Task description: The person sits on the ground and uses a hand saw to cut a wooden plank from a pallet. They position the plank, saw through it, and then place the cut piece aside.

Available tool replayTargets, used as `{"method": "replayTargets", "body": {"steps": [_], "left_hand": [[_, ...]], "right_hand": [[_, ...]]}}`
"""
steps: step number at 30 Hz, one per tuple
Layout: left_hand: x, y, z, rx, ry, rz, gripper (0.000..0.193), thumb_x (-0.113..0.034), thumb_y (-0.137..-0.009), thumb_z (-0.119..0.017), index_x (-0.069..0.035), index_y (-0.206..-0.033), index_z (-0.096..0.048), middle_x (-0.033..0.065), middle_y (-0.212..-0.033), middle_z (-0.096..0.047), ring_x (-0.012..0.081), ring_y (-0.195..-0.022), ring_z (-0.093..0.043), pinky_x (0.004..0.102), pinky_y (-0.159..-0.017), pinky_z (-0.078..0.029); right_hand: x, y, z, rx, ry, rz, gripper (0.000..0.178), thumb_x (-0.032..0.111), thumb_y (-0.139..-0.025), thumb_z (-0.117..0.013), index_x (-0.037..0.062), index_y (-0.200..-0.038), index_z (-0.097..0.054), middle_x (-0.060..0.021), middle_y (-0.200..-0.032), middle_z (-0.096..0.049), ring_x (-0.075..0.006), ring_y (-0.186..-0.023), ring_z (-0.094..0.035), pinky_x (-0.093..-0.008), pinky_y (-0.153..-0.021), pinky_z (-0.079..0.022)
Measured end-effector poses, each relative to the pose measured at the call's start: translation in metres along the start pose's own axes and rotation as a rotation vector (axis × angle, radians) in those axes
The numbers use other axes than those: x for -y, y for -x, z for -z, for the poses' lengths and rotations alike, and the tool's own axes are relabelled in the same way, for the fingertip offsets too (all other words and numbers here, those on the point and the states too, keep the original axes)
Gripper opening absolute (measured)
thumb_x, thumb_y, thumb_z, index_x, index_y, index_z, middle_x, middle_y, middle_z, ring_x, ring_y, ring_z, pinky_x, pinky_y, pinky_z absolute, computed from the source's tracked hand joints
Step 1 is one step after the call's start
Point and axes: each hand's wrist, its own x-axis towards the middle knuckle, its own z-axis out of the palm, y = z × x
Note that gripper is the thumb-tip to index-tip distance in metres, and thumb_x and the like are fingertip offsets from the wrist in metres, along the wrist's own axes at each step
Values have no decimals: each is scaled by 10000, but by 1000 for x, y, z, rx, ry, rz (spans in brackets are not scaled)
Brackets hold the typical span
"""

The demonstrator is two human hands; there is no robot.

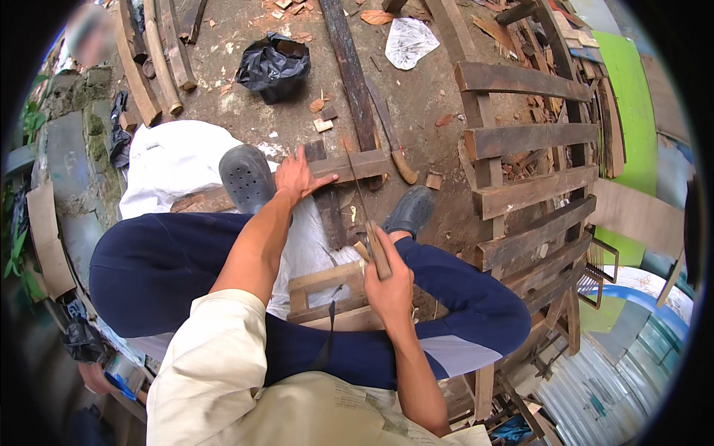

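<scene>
A handsaw [378, 251] with a wooden handle is in my right hand [390, 290], the fingers wrapped round the grip. Its thin blade points away from me and lies across a wooden plank [366, 163], right of my other hand. My left hand [297, 178] presses on that plank with fingers spread and thumb stretched along it. Under the plank runs a long dark beam [346, 74], and a darker wood piece [329, 215] lies crosswise beneath. My left foot, in a grey clog [247, 181], rests on the plank's left part; the other clog [409, 210] is right of the blade.
A slatted wooden pallet [532, 139] stands at the right. A machete [401, 163] with a wooden handle lies beyond the plank. Farther off are a black plastic bag [274, 67], a white bag [411, 42] and loose timber [156, 59]. A small wooden frame [327, 279] sits between my legs.
</scene>
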Motion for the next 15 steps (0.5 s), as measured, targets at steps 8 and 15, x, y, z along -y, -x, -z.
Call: {"method": "replayTargets", "body": {"steps": [8,15], "left_hand": [[8,-5,-7,-23,-14,12,1358,-928,-643,-653,34,-1537,-308,290,-1217,-644,415,-1146,-654,485,-977,-525],[16,1,-12,-24,-62,-1,1369,-918,-673,-640,58,-1554,-261,324,-1280,-606,432,-1165,-647,483,-968,-542]], "right_hand": [[13,33,15,-25,43,123,626,12,-854,-587,85,-1473,-530,-320,-1133,-684,-472,-985,-691,-457,-841,-554],[11,-12,-14,47,-28,-69,587,-36,-855,-572,55,-1435,-565,-279,-1212,-691,-413,-1157,-672,-389,-965,-527]]}}
